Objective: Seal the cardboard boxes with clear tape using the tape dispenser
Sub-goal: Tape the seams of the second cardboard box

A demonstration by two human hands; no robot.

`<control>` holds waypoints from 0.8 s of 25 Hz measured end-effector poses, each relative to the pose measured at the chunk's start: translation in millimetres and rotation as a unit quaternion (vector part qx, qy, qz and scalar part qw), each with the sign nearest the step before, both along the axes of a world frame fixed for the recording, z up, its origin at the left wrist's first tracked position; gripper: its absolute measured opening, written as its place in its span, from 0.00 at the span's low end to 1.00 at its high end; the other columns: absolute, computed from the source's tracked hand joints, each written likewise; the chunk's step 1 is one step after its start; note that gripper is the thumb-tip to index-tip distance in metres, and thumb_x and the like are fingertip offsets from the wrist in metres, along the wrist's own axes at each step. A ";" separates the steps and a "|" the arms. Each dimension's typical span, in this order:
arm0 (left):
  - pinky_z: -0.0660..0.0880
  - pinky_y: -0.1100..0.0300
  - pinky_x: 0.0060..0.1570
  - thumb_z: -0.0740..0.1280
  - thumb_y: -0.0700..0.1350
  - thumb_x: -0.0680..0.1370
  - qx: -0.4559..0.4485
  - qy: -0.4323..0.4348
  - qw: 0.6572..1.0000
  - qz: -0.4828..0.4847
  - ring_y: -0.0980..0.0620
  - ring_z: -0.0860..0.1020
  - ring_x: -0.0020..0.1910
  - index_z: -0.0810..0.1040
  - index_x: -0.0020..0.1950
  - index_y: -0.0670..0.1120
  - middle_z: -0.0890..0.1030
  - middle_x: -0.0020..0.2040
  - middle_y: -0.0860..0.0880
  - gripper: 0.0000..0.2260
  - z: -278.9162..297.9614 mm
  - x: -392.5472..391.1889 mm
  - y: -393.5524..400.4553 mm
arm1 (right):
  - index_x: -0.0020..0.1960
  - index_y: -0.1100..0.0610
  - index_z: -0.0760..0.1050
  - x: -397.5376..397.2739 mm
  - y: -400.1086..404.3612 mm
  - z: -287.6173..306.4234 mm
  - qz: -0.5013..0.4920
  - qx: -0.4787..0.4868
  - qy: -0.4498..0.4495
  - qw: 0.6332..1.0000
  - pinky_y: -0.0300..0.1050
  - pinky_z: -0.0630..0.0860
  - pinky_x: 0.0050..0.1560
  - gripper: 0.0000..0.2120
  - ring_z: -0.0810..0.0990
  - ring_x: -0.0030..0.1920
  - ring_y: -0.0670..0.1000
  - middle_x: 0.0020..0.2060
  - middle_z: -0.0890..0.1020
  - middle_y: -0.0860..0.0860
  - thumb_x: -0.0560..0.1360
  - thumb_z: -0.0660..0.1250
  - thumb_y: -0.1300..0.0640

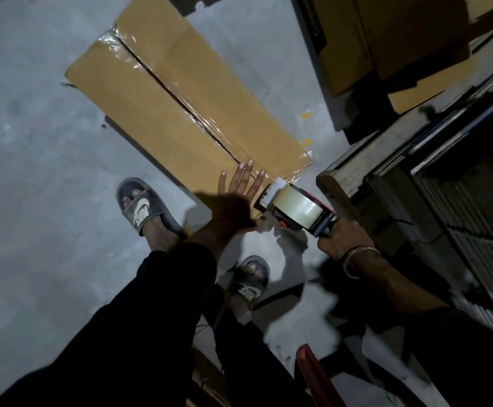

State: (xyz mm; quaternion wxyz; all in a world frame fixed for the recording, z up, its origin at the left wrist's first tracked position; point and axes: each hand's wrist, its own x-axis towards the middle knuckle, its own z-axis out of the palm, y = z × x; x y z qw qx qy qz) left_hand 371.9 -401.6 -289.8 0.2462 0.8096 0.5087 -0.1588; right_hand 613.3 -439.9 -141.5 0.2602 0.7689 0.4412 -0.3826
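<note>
Brown corrugated cardboard fills the middle of the view: a long cardboard box (180, 104) lies on a grey concrete floor (34, 157), its two top flaps meeting in a dark centre seam. Glossy clear tape (163, 80) runs along that seam from the far end to the near end, wrinkled in places.

The person's left hand (236, 198) lies flat on the near end of the box, fingers straight and spread, pressing the tape down. The right hand (343, 237) curls round the dark handle of a tape dispenser (298, 207), which sits just off the box's near corner with tape stretching back to the edge.

The box looks light and stiff, though its flaps would likely give under hard pressure, so flat palms on the panels suit it best. The tape is thin, sticky and prone to creasing. The dispenser is best held by its handle, away from the cutting edge.

Two sandalled feet (148, 207) stand near the box.
</note>
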 end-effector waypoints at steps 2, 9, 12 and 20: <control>0.42 0.32 0.78 0.64 0.75 0.70 0.022 -0.008 1.000 0.011 0.40 0.42 0.85 0.38 0.86 0.52 0.37 0.85 0.41 0.56 0.5 0.5 -2.6 | 0.57 0.63 0.80 -1.1 -8.8 -4.4 -0.026 -0.003 0.014 1.000 0.52 0.77 0.56 0.33 0.80 0.59 0.68 0.55 0.82 0.67 0.60 0.60 0.42; 0.50 0.39 0.81 0.70 0.63 0.66 0.143 -0.096 0.982 -0.075 0.44 0.47 0.85 0.48 0.86 0.40 0.47 0.86 0.40 0.57 -5.0 4.6 13.8 | 0.45 0.62 0.81 2.8 -33.5 -40.4 -0.095 0.031 0.040 0.994 0.52 0.78 0.51 0.19 0.83 0.54 0.66 0.46 0.85 0.66 0.68 0.71 0.45; 0.49 0.37 0.80 0.66 0.70 0.67 0.147 -0.093 0.978 -0.111 0.44 0.48 0.85 0.48 0.86 0.39 0.47 0.86 0.41 0.58 -9.4 3.1 32.7 | 0.39 0.60 0.79 9.7 -52.5 -61.9 -0.117 0.068 0.038 0.990 0.53 0.80 0.47 0.18 0.85 0.50 0.64 0.40 0.85 0.63 0.64 0.70 0.44; 0.48 0.32 0.79 0.57 0.58 0.76 0.155 -0.080 0.972 -0.154 0.44 0.50 0.85 0.49 0.86 0.41 0.49 0.86 0.41 0.43 -17.5 -4.4 62.7 | 0.48 0.64 0.81 -24.9 -60.2 -42.1 -0.170 0.061 0.004 0.984 0.52 0.79 0.46 0.20 0.83 0.51 0.67 0.46 0.84 0.65 0.66 0.69 0.48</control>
